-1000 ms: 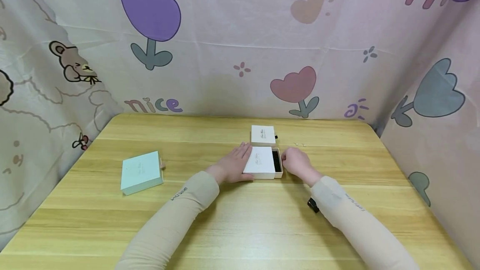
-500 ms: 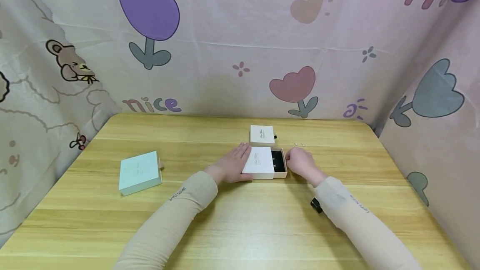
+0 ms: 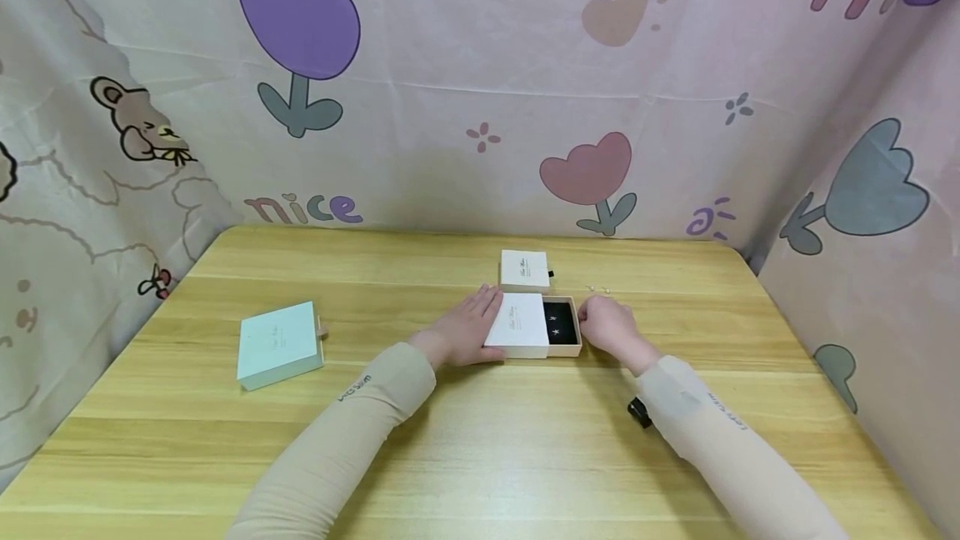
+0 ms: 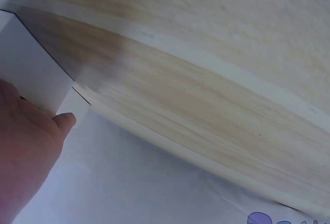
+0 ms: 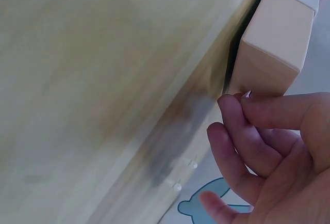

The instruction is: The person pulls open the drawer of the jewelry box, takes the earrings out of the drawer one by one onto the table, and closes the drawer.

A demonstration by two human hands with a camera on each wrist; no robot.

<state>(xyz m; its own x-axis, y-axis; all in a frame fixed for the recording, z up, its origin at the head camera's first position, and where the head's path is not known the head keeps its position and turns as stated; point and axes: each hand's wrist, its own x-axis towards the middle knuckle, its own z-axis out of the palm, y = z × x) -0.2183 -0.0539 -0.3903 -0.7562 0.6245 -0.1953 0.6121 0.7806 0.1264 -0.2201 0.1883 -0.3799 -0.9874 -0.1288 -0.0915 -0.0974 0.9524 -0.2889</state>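
A white box with a sliding drawer [image 3: 516, 323] lies mid-table. My left hand [image 3: 467, 329] holds its left end, fingers at the far corner and thumb at the near one; in the left wrist view the thumb [image 4: 65, 122] touches the corner. The pale pink drawer [image 5: 273, 53] sticks out to the right, partly inside the sleeve. On its black pad [image 3: 562, 337] sit small silvery star-like pieces [image 3: 555, 331]. My right hand [image 3: 609, 325] is at the drawer's right end, where thumb and forefinger pinch a small pull tab [image 5: 247, 94], mostly hidden by the fingertips.
A smaller white box [image 3: 524, 270] with a black tab stands just behind. Two tiny shiny pieces [image 3: 607, 290] lie on the wooden table [image 3: 480, 457] beyond my right hand. A mint-green box [image 3: 279, 344] is at the left. Patterned cloth [image 3: 420, 107] hangs around the table.
My right hand has moved right, drawing the drawer farther out of the sleeve. More black pad and its silvery pieces now show. My left hand has stayed on the box.
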